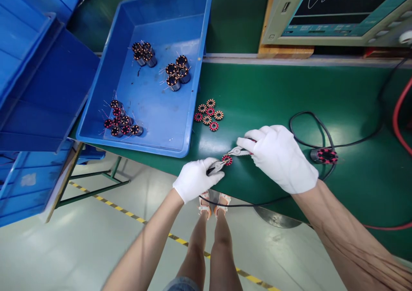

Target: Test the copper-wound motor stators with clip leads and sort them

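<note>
My left hand (196,179), in a white glove, is closed on a metal alligator clip (216,167) with plier-like jaws. Its jaws reach a small ring-shaped stator core (227,160) with red and dark segments near the table's front edge. From the right, my white-gloved right hand (278,156) grips a second alligator clip (237,151), whose tip is at the same core's upper edge. Whether each jaw pinches a wire end is too small to tell. Several similar ring cores (207,120) lie flat just beyond my hands.
A blue tray (154,145) holding several wound stators (178,73) stands at the left. Right of my right hand lies a larger stator (324,155) with a black cable (309,113). A tester with a waveform screen (341,7) stands behind. A red cable (399,110) hangs at right.
</note>
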A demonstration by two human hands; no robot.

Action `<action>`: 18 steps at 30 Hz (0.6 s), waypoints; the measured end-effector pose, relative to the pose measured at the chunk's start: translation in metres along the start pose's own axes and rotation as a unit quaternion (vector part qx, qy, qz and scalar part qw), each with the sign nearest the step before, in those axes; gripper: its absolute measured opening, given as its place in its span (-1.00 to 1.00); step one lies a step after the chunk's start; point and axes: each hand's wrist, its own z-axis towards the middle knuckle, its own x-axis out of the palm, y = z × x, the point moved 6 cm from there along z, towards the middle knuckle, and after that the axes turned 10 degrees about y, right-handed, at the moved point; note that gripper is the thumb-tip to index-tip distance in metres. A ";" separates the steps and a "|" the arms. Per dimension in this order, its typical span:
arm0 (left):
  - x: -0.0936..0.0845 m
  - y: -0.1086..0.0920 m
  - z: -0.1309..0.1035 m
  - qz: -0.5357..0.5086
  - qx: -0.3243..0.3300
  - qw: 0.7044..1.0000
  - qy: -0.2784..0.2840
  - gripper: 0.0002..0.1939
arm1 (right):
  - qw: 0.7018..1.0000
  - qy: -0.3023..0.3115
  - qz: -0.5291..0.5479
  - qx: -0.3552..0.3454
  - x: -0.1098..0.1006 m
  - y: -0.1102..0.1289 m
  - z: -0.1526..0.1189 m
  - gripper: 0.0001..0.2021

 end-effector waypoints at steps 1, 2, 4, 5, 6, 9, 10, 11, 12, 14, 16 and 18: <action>0.000 0.000 0.000 -0.001 -0.003 1.000 0.002 -0.74 | 1.000 -0.001 0.003 -0.005 0.000 0.000 0.001 -0.81; 0.000 0.000 0.000 -0.002 -0.007 1.000 0.005 -0.74 | 1.000 -0.004 0.008 -0.011 -0.001 0.001 0.002 -0.82; 0.000 0.000 0.000 -0.002 -0.014 1.000 0.008 -0.74 | 1.000 -0.012 0.015 -0.024 -0.002 0.002 0.004 -0.84; 0.000 0.000 0.000 0.000 -0.014 1.000 0.008 -0.74 | 0.999 -0.016 0.016 -0.029 -0.002 0.003 0.004 -0.85; 0.000 -0.001 0.000 0.002 -0.014 1.000 0.005 -0.74 | 0.999 -0.019 0.016 -0.034 -0.003 0.003 0.004 -0.85; 0.000 -0.001 0.000 0.004 -0.011 1.000 -0.002 -0.74 | 0.999 -0.016 0.008 -0.040 -0.004 0.004 0.005 -0.85; 0.001 0.000 0.000 0.003 -0.010 1.000 -0.003 -0.74 | 0.999 -0.010 0.006 -0.038 -0.004 0.004 0.005 -0.85; 0.001 0.000 0.000 0.002 -0.009 1.000 -0.003 -0.74 | 0.999 -0.003 0.006 -0.035 -0.003 0.003 0.005 -0.85; 0.001 0.000 0.000 0.002 -0.009 1.000 -0.004 -0.74 | 0.999 0.005 0.007 -0.032 -0.003 0.002 0.005 -0.85; 0.000 0.000 0.000 0.002 -0.011 1.000 0.000 -0.74 | 0.999 0.010 0.012 -0.029 -0.003 0.001 0.006 -0.85; 0.000 0.000 0.000 0.002 -0.013 1.000 0.006 -0.74 | 0.999 0.011 0.017 -0.026 -0.003 0.001 0.006 -0.84; 0.000 0.000 0.000 0.004 -0.012 1.000 0.007 -0.74 | 0.999 0.016 0.020 -0.021 -0.003 0.000 0.007 -0.83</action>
